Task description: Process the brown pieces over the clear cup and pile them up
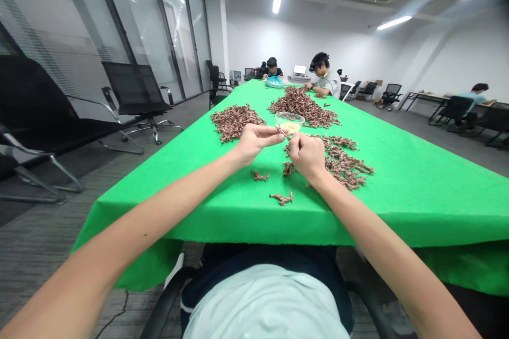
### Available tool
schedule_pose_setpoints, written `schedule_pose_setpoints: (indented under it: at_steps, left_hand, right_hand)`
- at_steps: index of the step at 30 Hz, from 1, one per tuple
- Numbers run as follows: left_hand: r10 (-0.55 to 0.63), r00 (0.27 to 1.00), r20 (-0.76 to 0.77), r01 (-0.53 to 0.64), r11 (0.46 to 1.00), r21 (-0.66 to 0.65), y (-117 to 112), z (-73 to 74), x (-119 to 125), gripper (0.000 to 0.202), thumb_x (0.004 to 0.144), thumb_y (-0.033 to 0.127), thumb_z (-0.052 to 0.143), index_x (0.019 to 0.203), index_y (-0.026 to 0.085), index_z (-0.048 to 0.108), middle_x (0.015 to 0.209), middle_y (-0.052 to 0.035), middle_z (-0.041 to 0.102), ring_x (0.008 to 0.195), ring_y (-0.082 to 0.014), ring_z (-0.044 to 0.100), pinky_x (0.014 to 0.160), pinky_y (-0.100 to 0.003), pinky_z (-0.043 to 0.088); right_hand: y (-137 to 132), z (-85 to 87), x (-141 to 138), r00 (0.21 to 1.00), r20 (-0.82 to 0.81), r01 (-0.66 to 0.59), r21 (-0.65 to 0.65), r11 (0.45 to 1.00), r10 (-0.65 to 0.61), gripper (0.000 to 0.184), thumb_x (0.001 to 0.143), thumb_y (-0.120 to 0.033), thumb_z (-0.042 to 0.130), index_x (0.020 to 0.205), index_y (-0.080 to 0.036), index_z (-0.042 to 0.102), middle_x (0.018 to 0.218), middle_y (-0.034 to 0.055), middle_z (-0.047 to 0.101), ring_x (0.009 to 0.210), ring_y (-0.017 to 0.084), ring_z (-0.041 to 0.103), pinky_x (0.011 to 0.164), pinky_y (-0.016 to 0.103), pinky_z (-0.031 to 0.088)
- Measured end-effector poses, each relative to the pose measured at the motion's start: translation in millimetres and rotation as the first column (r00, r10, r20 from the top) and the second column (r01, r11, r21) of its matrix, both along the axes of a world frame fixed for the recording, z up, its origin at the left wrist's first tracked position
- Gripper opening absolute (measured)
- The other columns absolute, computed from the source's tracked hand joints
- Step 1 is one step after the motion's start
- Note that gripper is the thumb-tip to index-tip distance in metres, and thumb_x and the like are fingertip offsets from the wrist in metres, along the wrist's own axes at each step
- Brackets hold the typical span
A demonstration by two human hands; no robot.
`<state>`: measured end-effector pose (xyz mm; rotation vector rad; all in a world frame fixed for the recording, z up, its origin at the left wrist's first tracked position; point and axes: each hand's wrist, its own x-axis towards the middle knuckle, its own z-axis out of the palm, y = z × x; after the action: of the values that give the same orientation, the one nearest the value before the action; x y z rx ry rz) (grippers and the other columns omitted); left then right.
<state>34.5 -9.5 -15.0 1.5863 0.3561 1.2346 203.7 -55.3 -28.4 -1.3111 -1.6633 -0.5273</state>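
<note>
My left hand [254, 141] and my right hand [306, 154] are raised together over the green table [417, 190], both pinched on a small thin piece [284, 134] between them, too small to name. Just beyond them stands a clear plastic bowl [290, 122] with pale bits inside. Heaps of small brown pieces lie around: one pile [234, 121] to the left, one pile [342, 161] to the right of my right hand, and a larger heap [303, 106] behind the bowl. A few loose brown pieces [282, 198] lie near the front edge.
Black office chairs [135, 95] stand on the left by a glass wall. Two other people [324, 79] sit at the table's far end near a blue bag [274, 82]. Another person [475, 96] sits at a desk at the far right.
</note>
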Motion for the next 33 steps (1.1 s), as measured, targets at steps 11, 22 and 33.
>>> schedule_pose_setpoints:
  at_steps: [11,22,33]
  left_hand:
    - [-0.078,0.997,-0.008,0.078,0.997,-0.018,1.6,1.5,-1.6,0.035,0.067,0.035,0.091,0.096,0.017,0.082,0.108,-0.0125,0.078,0.107,-0.0277,0.072,0.106,-0.045,0.051]
    - [-0.033,0.998,0.052,0.035,0.999,-0.032,0.5,6.0,-2.5,0.036,0.059,0.032,0.095,0.088,0.017,0.08,0.103,-0.0102,0.079,0.104,-0.0261,0.073,0.104,-0.046,0.051]
    - [-0.043,0.998,-0.036,0.043,0.999,-0.004,0.5,5.5,-3.4,0.038,0.061,0.036,0.093,0.089,0.015,0.078,0.098,-0.0109,0.079,0.096,-0.0251,0.074,0.096,-0.044,0.054]
  right_hand:
    - [-3.5,3.0,1.4,0.999,-0.036,0.017,0.051,0.999,-0.016,0.039,0.1,-0.034,0.04,0.066,-0.02,0.051,0.059,0.0032,0.058,0.052,0.014,0.045,0.057,0.03,0.023]
    - [-3.1,6.4,11.0,0.993,-0.098,-0.052,0.074,0.996,0.059,0.04,0.101,-0.037,0.038,0.066,-0.022,0.047,0.058,0.0008,0.053,0.052,0.014,0.042,0.059,0.03,0.028]
    - [-5.5,8.2,11.4,0.984,-0.102,-0.147,0.024,0.989,0.149,0.042,0.1,-0.038,0.038,0.062,-0.022,0.044,0.054,-0.0004,0.049,0.049,0.013,0.041,0.057,0.03,0.029]
